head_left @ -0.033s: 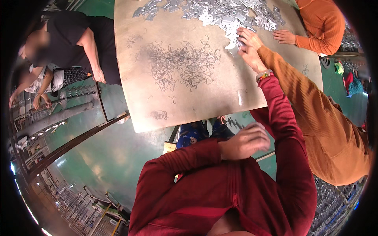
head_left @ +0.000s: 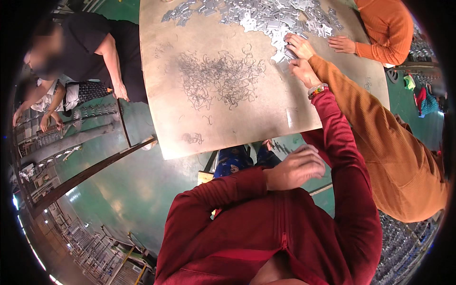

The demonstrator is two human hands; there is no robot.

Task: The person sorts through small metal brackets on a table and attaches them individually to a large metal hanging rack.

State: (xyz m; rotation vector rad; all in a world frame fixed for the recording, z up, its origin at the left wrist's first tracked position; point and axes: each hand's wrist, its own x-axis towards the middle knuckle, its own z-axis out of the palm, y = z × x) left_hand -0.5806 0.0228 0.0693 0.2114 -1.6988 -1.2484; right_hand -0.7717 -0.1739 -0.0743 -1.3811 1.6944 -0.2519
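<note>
My right hand (head_left: 304, 72), with beaded bracelets at the wrist, is at the near edge of a pile of small flat silver metal pieces (head_left: 280, 33). Its fingers are bent together, and what they hold, if anything, is hidden. My left hand (head_left: 295, 169) hangs in front of my chest, short of the table edge, with its fingers curled in; I cannot see into them. Just beyond my right hand, the hand (head_left: 300, 46) of a person in a brown ribbed sleeve touches the same pile. Thin curved wire hooks (head_left: 221, 78) lie in a tangled heap left of the pile.
A light brown board covers the table (head_left: 256, 121). A person in an orange sleeve (head_left: 387, 31) rests a hand at its far right. To the left stands a person in black (head_left: 90, 47). A dark metal rail (head_left: 90, 175) crosses above the green floor (head_left: 104, 202).
My right hand has drawn back slightly from the metal pieces, its fingers more bent. My left hand stays near my chest with little movement.
</note>
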